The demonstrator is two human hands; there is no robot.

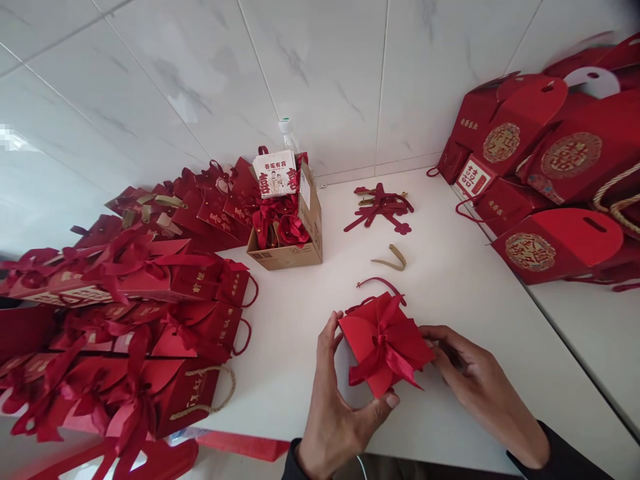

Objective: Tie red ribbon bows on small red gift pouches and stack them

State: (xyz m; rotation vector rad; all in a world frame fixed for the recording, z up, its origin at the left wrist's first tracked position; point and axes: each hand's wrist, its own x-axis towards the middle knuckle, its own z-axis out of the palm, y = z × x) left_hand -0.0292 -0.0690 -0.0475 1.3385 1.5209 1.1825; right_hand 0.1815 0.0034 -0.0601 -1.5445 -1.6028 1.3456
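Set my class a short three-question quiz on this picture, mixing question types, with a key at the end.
1. True or false: the left hand holds the bow-topped red box while the right hand grips the cardboard box.
2. Where does the bottle stand?
A. In front of the cardboard box
B. Behind the cardboard box
C. On the pile of straps
3. Which lies nearer the bow-topped red box: the loose tan strap or the pile of straps?

Key
1. False; the right hand is at the right edge of the bow-topped red box.
2. B
3. The loose tan strap
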